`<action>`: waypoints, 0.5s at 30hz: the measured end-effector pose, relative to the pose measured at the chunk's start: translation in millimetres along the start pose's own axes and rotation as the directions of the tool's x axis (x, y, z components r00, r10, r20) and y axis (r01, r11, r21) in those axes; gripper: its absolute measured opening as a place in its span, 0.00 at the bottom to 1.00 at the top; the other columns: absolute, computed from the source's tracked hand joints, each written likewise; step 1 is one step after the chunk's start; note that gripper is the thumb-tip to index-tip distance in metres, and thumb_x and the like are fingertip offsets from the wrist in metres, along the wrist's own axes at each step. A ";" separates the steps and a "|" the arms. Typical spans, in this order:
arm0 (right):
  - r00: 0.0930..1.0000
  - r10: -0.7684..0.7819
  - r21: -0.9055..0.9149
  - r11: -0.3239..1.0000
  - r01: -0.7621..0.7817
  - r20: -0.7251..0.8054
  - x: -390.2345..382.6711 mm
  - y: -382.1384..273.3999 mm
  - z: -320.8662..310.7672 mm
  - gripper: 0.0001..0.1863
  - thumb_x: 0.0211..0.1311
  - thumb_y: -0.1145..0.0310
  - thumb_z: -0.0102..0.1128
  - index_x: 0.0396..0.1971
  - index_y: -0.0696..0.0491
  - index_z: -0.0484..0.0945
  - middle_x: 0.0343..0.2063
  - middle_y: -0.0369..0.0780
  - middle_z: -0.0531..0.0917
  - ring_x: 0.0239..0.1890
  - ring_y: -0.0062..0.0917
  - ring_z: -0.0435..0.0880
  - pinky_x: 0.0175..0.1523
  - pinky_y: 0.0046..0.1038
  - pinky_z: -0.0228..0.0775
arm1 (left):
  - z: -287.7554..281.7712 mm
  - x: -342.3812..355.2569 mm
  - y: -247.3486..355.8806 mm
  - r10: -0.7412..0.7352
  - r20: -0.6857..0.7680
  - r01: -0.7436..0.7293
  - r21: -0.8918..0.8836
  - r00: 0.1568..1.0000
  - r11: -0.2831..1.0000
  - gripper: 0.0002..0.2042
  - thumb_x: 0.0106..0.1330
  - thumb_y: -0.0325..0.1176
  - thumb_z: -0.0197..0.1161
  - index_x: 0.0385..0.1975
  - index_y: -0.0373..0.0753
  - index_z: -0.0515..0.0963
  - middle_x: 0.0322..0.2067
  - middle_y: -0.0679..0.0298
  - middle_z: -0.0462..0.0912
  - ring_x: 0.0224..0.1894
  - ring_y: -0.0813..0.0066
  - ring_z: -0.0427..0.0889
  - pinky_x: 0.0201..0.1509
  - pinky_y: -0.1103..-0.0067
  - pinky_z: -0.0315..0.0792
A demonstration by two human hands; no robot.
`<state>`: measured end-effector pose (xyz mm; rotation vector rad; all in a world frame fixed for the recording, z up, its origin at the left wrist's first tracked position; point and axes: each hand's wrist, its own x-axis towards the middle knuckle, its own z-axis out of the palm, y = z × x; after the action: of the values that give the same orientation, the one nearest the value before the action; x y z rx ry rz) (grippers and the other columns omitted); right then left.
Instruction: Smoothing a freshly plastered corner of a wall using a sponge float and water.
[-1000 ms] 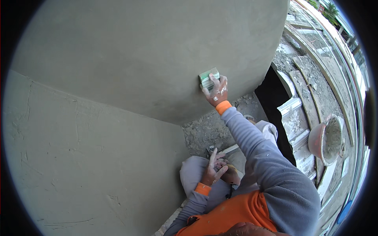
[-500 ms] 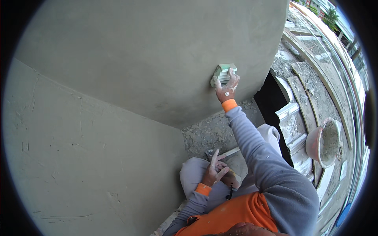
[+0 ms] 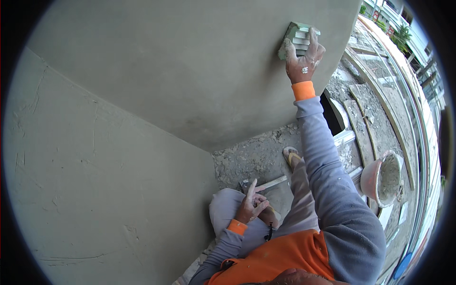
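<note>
My right hand [image 3: 305, 59] grips a pale green and white ribbed block, a plastering float [image 3: 300, 38], by its stepped back. The float's face lies against the smooth grey plastered wall [image 3: 190, 71], high up near its right edge. Stretched far out, my right arm [image 3: 320, 147] reaches up along the wall. Over my bent left knee rests my left hand [image 3: 251, 208], index finger extended and the others loosely bent, with nothing visible in it. Next to that hand lies a grey flat board [image 3: 280, 197] with a pale edge, partly hidden by my legs.
On the left a second plastered wall [image 3: 109, 190] meets the first at a corner. Crumbled mortar [image 3: 251, 156] covers the floor there, near my sandalled foot [image 3: 293, 154]. To the right stand a pinkish bucket [image 3: 369, 179] with grey residue, wooden planks [image 3: 358, 123] and metal rails.
My right hand has slid the float up the wall and slightly right. My body has shifted, so my sandalled foot now shows. The left hand keeps nearly the same pose.
</note>
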<state>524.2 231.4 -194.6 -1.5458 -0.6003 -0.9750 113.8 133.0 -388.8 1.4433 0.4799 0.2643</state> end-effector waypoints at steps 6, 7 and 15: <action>0.328 0.933 0.021 0.328 -0.944 0.146 -270.3 147.9 -25.7 0.42 0.51 0.66 0.71 0.64 0.57 0.58 0.56 0.52 0.72 0.57 0.42 0.75 0.62 0.38 0.67 | 10.1 13.3 4.1 -0.010 0.045 0.011 -0.029 0.999 1.000 0.47 0.60 0.33 0.69 0.73 0.36 0.42 0.57 0.49 0.72 0.42 0.74 0.80 0.46 0.78 0.75; 0.268 0.961 -0.089 0.273 -0.958 0.061 -284.0 174.0 -46.3 0.42 0.50 0.66 0.72 0.64 0.54 0.58 0.56 0.51 0.73 0.56 0.42 0.76 0.61 0.39 0.70 | 15.5 15.3 6.8 -0.008 0.076 0.011 -0.029 0.997 1.000 0.47 0.60 0.33 0.69 0.73 0.36 0.42 0.57 0.49 0.71 0.42 0.74 0.80 0.46 0.79 0.74; 0.472 0.871 0.389 0.392 -0.834 0.135 -116.7 147.3 -105.9 0.32 0.61 0.62 0.63 0.62 0.50 0.61 0.54 0.44 0.72 0.50 0.32 0.77 0.50 0.35 0.75 | 4.7 5.8 -2.7 -0.001 0.015 0.002 -0.049 1.000 0.999 0.47 0.59 0.34 0.69 0.72 0.35 0.42 0.57 0.47 0.71 0.42 0.74 0.80 0.44 0.80 0.75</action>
<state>555.9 113.6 -372.5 -1.1504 0.1361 -0.0653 120.7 131.1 -392.1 1.3960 0.4598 0.2621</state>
